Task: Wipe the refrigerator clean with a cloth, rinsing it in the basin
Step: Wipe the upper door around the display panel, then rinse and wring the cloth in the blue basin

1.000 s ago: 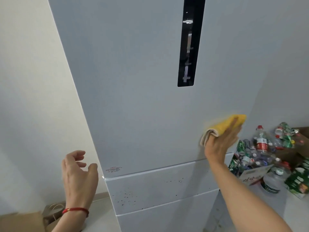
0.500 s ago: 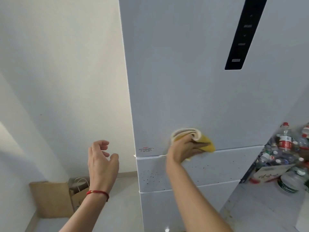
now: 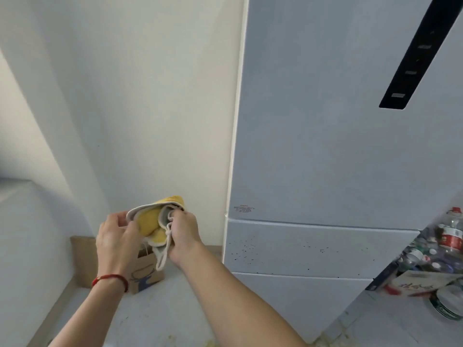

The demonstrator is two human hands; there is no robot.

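Both hands are gripping the cloth (image 3: 153,222) clear of the fridge (image 3: 325,151): the left hand (image 3: 116,237) is curling its fingers (image 3: 131,227) round one folded edge, while the right hand (image 3: 184,232) is pinching the opposite edge, its fingers (image 3: 176,215) tucked into the grey lining. The cloth is hanging bunched between the two sets of fingertips, a loose cord (image 3: 164,256) trailing below them, probably because the person is refolding it to present a fresh face. Dark specks (image 3: 250,249) are showing on the middle door panel, well right of the fingers, so wiping is likely unfinished; no basin is in view.
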